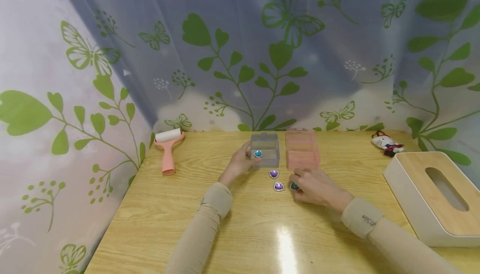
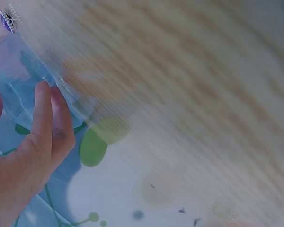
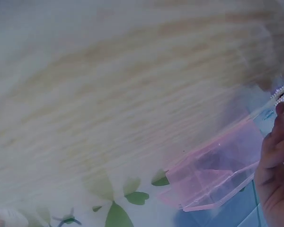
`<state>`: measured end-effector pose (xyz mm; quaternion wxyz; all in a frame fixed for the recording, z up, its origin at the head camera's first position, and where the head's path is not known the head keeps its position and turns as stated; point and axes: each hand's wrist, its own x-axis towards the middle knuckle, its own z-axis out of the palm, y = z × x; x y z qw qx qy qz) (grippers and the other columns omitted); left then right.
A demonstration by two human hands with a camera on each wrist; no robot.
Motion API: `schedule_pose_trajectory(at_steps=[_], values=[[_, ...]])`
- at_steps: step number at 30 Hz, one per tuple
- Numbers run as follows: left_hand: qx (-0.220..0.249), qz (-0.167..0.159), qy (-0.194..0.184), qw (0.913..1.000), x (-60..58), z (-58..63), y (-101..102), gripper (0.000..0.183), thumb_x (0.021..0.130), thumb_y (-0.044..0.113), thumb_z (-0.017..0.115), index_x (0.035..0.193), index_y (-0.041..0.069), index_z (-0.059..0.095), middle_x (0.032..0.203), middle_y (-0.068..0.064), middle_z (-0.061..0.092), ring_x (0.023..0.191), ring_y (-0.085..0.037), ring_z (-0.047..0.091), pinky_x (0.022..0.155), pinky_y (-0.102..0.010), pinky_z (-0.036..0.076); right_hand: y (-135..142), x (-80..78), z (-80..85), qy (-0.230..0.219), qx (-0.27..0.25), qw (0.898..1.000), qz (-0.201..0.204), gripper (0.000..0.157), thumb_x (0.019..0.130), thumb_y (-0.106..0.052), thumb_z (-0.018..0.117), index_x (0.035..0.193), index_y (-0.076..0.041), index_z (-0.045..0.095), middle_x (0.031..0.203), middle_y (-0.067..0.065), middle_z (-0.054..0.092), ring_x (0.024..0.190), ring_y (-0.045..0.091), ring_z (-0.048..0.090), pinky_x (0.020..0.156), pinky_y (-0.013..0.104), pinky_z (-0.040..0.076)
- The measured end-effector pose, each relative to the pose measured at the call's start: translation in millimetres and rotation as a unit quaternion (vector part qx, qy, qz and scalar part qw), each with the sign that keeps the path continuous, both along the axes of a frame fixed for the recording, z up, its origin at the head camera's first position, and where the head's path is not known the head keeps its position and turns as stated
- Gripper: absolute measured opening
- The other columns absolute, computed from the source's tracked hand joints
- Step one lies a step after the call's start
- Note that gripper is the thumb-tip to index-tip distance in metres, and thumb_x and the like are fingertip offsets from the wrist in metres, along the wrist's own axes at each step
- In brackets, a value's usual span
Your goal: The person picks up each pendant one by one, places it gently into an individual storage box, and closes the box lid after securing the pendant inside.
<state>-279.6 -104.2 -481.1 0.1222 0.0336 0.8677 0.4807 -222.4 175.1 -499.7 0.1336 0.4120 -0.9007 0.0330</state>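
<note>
A clear bluish divided box (image 1: 265, 162) stands near the back of the table. My left hand (image 1: 240, 162) grips its left side, fingers and thumb about its corner; the left wrist view shows fingertips touching the clear plastic (image 2: 19, 85). A teal heart-shaped gem (image 1: 258, 154) shows just above that thumb, apparently in the box. To the right, my right hand (image 1: 313, 186) pinches another teal gem (image 1: 294, 186) low over the table, its fingers partly hiding it. Two purple heart gems, one farther back (image 1: 274, 174) and one nearer (image 1: 278, 187), lie between the hands.
A clear pink divided box (image 1: 303, 153) stands right of the bluish one. At the back left lies a pink-handled lint roller (image 1: 168, 153). A small plush figure (image 1: 388, 144) and a white tissue box with a wooden lid (image 1: 416, 199) are at the right. Patterned curtain borders the table.
</note>
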Motion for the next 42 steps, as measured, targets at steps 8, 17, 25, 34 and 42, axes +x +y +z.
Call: schedule_pose_trajectory(at_steps=[8,17,25,34,42], values=[[-0.003,0.000,0.002,1.0000,0.2,-1.8,0,0.084,0.101,0.023,0.073,0.168,0.015,0.024,0.135,-0.023,0.057,0.094,-0.024,0.067,0.085,-0.034,0.061,-2,-5.0,5.6,0.002,-0.093,0.995,0.027,0.015,0.084,-0.017,0.079,0.083,-0.015,0.064,0.078,-0.008,0.056,0.060,-0.003,0.039,0.051,0.009,0.036],[0.000,0.002,0.001,1.0000,0.1,-4.4,-1,0.085,0.100,0.023,0.073,0.169,0.016,0.023,0.134,-0.022,0.058,0.095,-0.029,0.070,0.083,-0.034,0.062,-10,-14.3,19.0,-0.037,-0.177,0.983,0.036,0.018,0.083,-0.014,0.078,0.100,-0.011,0.074,0.089,-0.001,0.070,0.070,0.009,0.064,0.058,0.014,0.051],[0.001,0.005,0.007,1.0000,0.3,-3.3,-1,0.084,0.100,0.021,0.073,0.168,0.015,0.024,0.133,-0.023,0.059,0.092,-0.027,0.070,0.079,-0.030,0.060,-19,-27.3,33.0,-0.078,-0.228,0.970,0.021,0.013,0.084,-0.010,0.076,0.097,-0.012,0.073,0.077,0.001,0.063,0.063,0.002,0.046,0.055,0.017,0.041],[-0.002,0.008,0.011,0.9999,-1.6,-3.7,1,0.084,0.100,0.022,0.074,0.168,0.015,0.026,0.129,-0.023,0.063,0.093,-0.025,0.069,0.082,-0.032,0.062,-28,-42.9,44.4,-0.102,-0.250,0.963,-0.021,0.020,0.088,-0.014,0.076,0.107,-0.010,0.080,0.077,0.001,0.064,0.058,-0.002,0.038,0.054,0.017,0.035],[-0.001,0.007,0.004,1.0000,-0.9,-4.1,1,0.084,0.100,0.024,0.073,0.168,0.016,0.025,0.135,-0.023,0.059,0.097,-0.028,0.070,0.085,-0.034,0.062,-37,-55.2,46.9,-0.081,-0.243,0.966,-0.037,0.021,0.086,-0.019,0.072,0.104,-0.012,0.080,0.076,-0.001,0.063,0.059,0.002,0.043,0.053,0.018,0.038]])
